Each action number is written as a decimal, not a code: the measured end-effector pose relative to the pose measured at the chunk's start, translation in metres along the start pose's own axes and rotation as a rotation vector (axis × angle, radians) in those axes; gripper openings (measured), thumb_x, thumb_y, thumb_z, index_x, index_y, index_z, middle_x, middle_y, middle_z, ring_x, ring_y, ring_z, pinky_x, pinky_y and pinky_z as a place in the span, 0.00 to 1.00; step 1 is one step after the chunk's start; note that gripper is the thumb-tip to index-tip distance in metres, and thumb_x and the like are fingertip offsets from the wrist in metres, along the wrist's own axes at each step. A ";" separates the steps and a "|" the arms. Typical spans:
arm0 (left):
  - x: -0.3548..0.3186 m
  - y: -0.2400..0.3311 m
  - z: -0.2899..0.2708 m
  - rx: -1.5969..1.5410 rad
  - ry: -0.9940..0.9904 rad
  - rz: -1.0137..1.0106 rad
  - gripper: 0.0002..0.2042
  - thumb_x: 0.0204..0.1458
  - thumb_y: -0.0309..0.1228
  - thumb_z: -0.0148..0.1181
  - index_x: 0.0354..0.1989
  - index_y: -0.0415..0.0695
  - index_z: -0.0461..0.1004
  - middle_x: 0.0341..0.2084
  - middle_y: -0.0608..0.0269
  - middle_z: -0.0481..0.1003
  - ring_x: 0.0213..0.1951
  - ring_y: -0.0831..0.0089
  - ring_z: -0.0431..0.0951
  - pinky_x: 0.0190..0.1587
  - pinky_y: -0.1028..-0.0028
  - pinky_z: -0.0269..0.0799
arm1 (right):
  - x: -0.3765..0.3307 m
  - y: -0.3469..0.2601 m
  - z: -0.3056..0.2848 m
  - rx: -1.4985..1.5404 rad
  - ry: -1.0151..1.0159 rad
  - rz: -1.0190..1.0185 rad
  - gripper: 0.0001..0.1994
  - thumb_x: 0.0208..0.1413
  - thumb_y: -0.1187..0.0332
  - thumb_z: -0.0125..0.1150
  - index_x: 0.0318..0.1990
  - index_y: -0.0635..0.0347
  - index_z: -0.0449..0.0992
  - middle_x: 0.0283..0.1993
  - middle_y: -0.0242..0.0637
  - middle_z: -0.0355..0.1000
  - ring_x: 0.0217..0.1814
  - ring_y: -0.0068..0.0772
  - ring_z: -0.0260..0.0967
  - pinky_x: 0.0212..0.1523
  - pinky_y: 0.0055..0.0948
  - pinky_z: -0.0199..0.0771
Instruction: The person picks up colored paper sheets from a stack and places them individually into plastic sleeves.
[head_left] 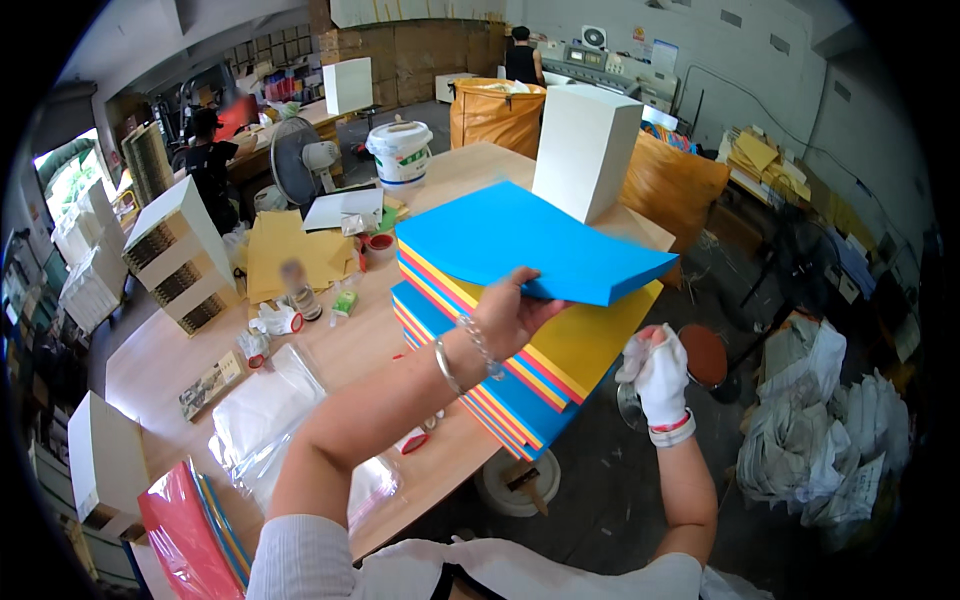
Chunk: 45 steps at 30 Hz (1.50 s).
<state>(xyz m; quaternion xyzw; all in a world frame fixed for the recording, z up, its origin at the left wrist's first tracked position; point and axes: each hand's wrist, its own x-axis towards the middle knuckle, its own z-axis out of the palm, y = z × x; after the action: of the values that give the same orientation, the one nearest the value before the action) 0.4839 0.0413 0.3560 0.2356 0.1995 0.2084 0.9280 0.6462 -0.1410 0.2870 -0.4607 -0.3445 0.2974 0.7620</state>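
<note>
A tall stack of coloured sheets [560, 375] in blue, yellow, red and pink layers stands at the table's near right edge. My left hand [515, 315], bare and with bracelets at the wrist, is closed on the near edge of the blue sheet [520, 240] at the top. That sheet bends upward at its right corner, and yellow shows beneath it. To the right of the stack, off the table, my right hand [660, 375] wears a white glove. Its fingers are curled around something pale and crumpled that I cannot make out.
Behind the stack rises a tall white block [585, 150]. Clear plastic bags [265, 410], brown paper [285, 255], a white bucket [400, 155] and a fan [300, 160] are leftward. A round stool [702, 355] and plastic sacks [820, 430] stand right. Two people work farther back.
</note>
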 end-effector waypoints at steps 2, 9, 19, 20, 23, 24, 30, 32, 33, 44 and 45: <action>-0.008 0.025 -0.001 -0.035 -0.092 -0.019 0.19 0.52 0.29 0.48 0.46 0.29 0.54 0.42 0.41 0.65 0.42 0.54 0.73 0.35 0.76 0.79 | 0.014 -0.009 -0.003 0.388 0.067 0.320 0.23 0.59 0.50 0.37 0.43 0.64 0.64 0.37 0.43 0.71 0.31 0.31 0.70 0.28 0.25 0.74; -0.059 0.088 -0.070 0.053 -0.295 -0.117 0.17 0.51 0.27 0.48 0.48 0.34 0.58 0.36 0.51 0.72 0.36 0.59 0.77 0.30 0.73 0.79 | 0.116 -0.011 0.001 0.332 -0.109 0.601 0.39 0.56 0.39 0.23 0.48 0.72 0.62 0.43 0.49 0.70 0.42 0.36 0.69 0.38 0.22 0.72; -0.107 0.058 -0.095 0.952 0.147 -0.057 0.20 0.51 0.33 0.50 0.50 0.36 0.59 0.36 0.55 0.70 0.34 0.71 0.75 0.32 0.71 0.76 | 0.163 0.018 0.074 -1.187 -0.193 0.410 0.34 0.55 0.42 0.36 0.50 0.69 0.66 0.50 0.54 0.65 0.51 0.42 0.64 0.50 0.34 0.64; -0.115 0.047 -0.098 0.934 0.126 0.005 0.21 0.50 0.33 0.51 0.50 0.36 0.58 0.38 0.56 0.69 0.35 0.72 0.74 0.32 0.73 0.76 | 0.150 0.010 0.086 -1.184 -0.198 0.438 0.36 0.52 0.39 0.37 0.53 0.66 0.64 0.56 0.55 0.60 0.60 0.47 0.56 0.57 0.38 0.57; -0.140 0.012 -0.099 0.839 0.001 0.163 0.30 0.51 0.32 0.53 0.59 0.39 0.46 0.49 0.57 0.61 0.46 0.72 0.67 0.43 0.74 0.69 | 0.116 -0.004 0.092 -1.551 -0.191 0.194 0.32 0.51 0.36 0.37 0.40 0.57 0.72 0.41 0.46 0.70 0.44 0.47 0.67 0.43 0.39 0.66; -0.149 -0.008 -0.109 0.733 -0.092 0.273 0.32 0.51 0.32 0.53 0.60 0.40 0.42 0.51 0.57 0.59 0.49 0.71 0.65 0.47 0.73 0.67 | 0.112 0.002 0.090 -1.585 -0.179 0.053 0.28 0.54 0.39 0.37 0.32 0.55 0.72 0.31 0.46 0.69 0.36 0.47 0.66 0.37 0.40 0.65; -0.215 -0.112 -0.171 -0.110 -0.512 0.138 0.39 0.43 0.22 0.53 0.63 0.49 0.37 0.59 0.59 0.52 0.59 0.63 0.57 0.59 0.62 0.52 | 0.050 -0.004 0.115 -1.654 -0.258 -0.296 0.26 0.49 0.42 0.47 0.30 0.61 0.69 0.28 0.50 0.69 0.33 0.51 0.66 0.31 0.45 0.62; -0.244 -0.141 -0.195 -0.169 -0.508 0.121 0.42 0.38 0.22 0.53 0.63 0.53 0.37 0.60 0.58 0.51 0.59 0.60 0.57 0.59 0.59 0.53 | 0.015 0.010 0.110 -1.643 -0.288 -0.446 0.25 0.48 0.43 0.50 0.30 0.61 0.68 0.27 0.52 0.68 0.32 0.52 0.66 0.30 0.45 0.62; -0.260 -0.155 -0.205 -0.154 -0.470 0.115 0.43 0.37 0.22 0.53 0.63 0.55 0.37 0.60 0.57 0.50 0.59 0.59 0.56 0.59 0.57 0.53 | -0.004 0.017 0.118 -1.656 -0.349 -0.401 0.25 0.48 0.44 0.51 0.30 0.62 0.67 0.25 0.52 0.67 0.30 0.53 0.65 0.29 0.44 0.62; -0.375 -0.209 -0.365 0.800 -0.344 0.039 0.15 0.50 0.23 0.52 0.48 0.36 0.68 0.45 0.55 0.72 0.47 0.69 0.70 0.52 0.70 0.63 | -0.229 0.176 0.041 -1.354 -0.542 0.049 0.21 0.45 0.48 0.59 0.30 0.60 0.69 0.23 0.48 0.69 0.25 0.53 0.66 0.25 0.41 0.64; -0.380 -0.201 -0.387 0.606 -0.233 0.171 0.13 0.50 0.23 0.53 0.44 0.36 0.71 0.40 0.56 0.74 0.41 0.70 0.73 0.48 0.72 0.68 | -0.248 0.187 0.030 -1.327 -0.506 0.057 0.21 0.44 0.48 0.59 0.29 0.60 0.70 0.23 0.46 0.70 0.25 0.50 0.68 0.25 0.39 0.65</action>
<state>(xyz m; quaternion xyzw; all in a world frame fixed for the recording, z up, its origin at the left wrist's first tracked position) 0.0449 -0.1659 0.0415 0.5391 0.1248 0.1882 0.8114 0.4516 -0.2420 0.0650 -0.7533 -0.6070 0.1425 0.2091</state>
